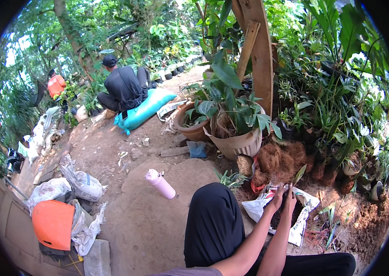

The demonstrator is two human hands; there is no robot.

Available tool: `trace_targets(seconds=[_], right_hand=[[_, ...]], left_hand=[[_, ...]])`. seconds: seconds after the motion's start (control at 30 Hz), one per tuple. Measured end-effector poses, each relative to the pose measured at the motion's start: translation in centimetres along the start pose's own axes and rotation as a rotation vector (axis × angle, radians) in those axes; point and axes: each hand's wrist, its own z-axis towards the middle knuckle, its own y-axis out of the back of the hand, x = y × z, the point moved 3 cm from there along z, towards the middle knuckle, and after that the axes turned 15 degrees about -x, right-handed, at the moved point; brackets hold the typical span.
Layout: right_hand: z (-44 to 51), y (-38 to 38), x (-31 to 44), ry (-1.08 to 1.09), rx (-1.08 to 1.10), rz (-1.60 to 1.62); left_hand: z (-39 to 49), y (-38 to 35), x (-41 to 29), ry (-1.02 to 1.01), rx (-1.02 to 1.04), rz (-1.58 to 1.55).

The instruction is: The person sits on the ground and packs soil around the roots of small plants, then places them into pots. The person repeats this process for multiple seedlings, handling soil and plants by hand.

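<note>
My left hand [278,197] and my right hand [289,200] are close together above an opened white sack [296,236] that bears printing. Dark potting soil [294,215] fills the sack's mouth. Between my palms is a dark clump, mostly hidden by my fingers. A small plant's green leaf [299,173] rises just past my fingertips, apparently from that clump. Beyond the sack lies a heap of brown coconut fibre [279,158]. A cut container of pale granular material [245,165] rests to the left of the fibre.
Large potted plants [237,146] stand ahead beside a wooden post [261,58]. A pink bottle [161,184] stands on the bare ground. An orange plastic shell [52,224] and sacks [89,186] lie left. One person [122,86] sits on a turquoise sack [149,107]; another [56,84] is farther back.
</note>
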Motion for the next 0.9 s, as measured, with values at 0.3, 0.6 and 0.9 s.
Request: trace_targets(seconds=[0.3,0.6,0.9], right_hand=[[1.0,0.1,-2.0,-0.186,-0.065,0.342],[-0.6,-1.9,-0.9,-0.162,0.18,0.461],[0.3,-1.3,-1.1,-0.28,0.13,0.51]], left_hand=[[0.6,0.6,-0.7,-0.035,-0.354,0.013],[-0.4,0.1,-4.8,-0.172,-0.515,0.111],[-1.7,-1.0,-6.1,-0.277,-0.496,0.213]])
